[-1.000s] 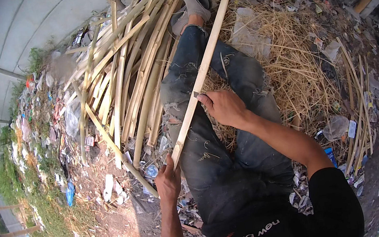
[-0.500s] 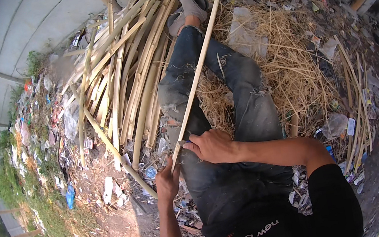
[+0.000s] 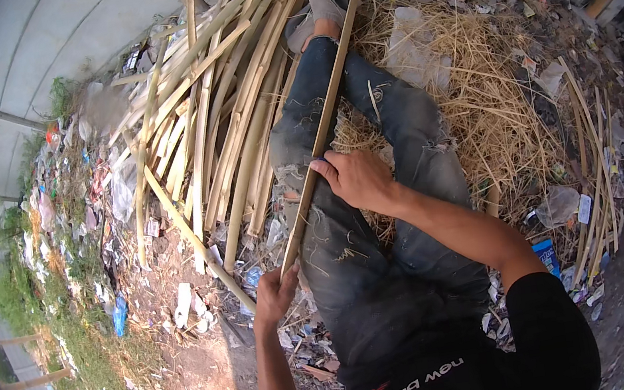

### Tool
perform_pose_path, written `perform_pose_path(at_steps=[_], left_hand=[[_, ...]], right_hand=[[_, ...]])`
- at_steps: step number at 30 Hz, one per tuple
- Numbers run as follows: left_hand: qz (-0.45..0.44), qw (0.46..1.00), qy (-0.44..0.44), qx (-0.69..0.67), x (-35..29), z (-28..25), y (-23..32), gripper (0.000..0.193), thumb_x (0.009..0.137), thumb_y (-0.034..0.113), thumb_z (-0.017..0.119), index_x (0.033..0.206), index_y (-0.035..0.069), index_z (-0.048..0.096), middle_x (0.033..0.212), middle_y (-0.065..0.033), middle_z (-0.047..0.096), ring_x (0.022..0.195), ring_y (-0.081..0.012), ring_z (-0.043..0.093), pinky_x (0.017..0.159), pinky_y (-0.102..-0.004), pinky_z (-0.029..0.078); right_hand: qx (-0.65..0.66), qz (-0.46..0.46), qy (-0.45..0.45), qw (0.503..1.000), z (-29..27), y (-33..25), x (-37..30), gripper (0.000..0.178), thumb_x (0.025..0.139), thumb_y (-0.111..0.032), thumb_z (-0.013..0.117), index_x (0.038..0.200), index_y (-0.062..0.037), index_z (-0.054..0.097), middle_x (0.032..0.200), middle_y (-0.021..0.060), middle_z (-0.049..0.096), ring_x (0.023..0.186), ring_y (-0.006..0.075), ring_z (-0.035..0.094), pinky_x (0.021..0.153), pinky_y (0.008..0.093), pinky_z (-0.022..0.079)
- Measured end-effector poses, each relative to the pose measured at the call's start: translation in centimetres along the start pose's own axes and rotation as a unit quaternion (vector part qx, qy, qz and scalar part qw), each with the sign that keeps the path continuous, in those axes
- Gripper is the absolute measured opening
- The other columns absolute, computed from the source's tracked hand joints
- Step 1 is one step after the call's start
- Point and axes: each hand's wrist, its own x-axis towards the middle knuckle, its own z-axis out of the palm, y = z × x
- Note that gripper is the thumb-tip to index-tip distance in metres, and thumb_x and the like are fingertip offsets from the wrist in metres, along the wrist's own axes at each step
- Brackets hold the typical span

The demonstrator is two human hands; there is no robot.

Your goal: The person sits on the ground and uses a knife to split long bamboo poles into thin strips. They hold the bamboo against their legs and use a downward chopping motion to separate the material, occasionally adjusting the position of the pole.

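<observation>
A long, narrow bamboo strip slants across my legs, from near my left hip up past my feet, its darker face showing. My left hand is closed round its near end. Farther along, my right hand is closed with thumb and fingers against the strip's right edge. A small dark-bluish bit shows at those fingertips, but the rest of whatever they hold is hidden. Thin curled shavings lie on my dark, torn trousers.
Left of my legs lies a big pile of split bamboo strips. A heap of straw-like shavings spreads on the right, with several thin strips beyond it. Litter covers the ground. A grey wall stands at the far side.
My right hand has moved away from my left, farther up the strip. The strip's visible face has gone from pale to darker. My left hand stays at the near end.
</observation>
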Motion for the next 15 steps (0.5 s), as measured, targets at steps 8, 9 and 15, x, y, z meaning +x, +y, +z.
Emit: perform_pose_path(at_steps=[8,9,15], left_hand=[[-0.048,0.997,-0.028,-0.055,1.3,0.4,1.2,0.053,0.103,0.042,0.066,0.069,0.001,0.061,0.058,0.0030,0.050,0.054,-0.0074,0.045,0.048,-0.0297,0.035],[-0.047,0.997,-0.029,-0.060,1.0,0.3,0.8,0.050,0.103,0.041,0.065,0.071,0.002,0.060,0.059,0.0034,0.049,0.053,-0.0065,0.043,0.047,-0.0284,0.033],[-0.060,0.996,-0.027,-0.062,0.5,0.0,1.2,0.047,0.104,0.038,0.065,0.073,0.004,0.059,0.060,0.0036,0.048,0.051,-0.0055,0.041,0.045,-0.0260,0.031]], right_hand=[[-0.008,-0.007,-0.049,0.999,2.0,-2.8,-4.2,0.050,0.108,-0.046,0.047,0.089,-0.0048,0.069,0.070,0.0246,0.069,0.069,0.0469,0.069,0.061,0.0564,0.054],[-0.005,-0.016,-0.072,0.997,1.9,-4.0,-5.0,0.050,0.107,-0.046,0.048,0.089,-0.0048,0.069,0.071,0.0246,0.069,0.069,0.0468,0.069,0.061,0.0565,0.054],[0.029,0.053,0.031,0.998,-0.1,0.9,0.8,0.051,0.108,-0.045,0.048,0.087,-0.0025,0.067,0.063,0.0251,0.063,0.061,0.0468,0.065,0.055,0.0560,0.050]])
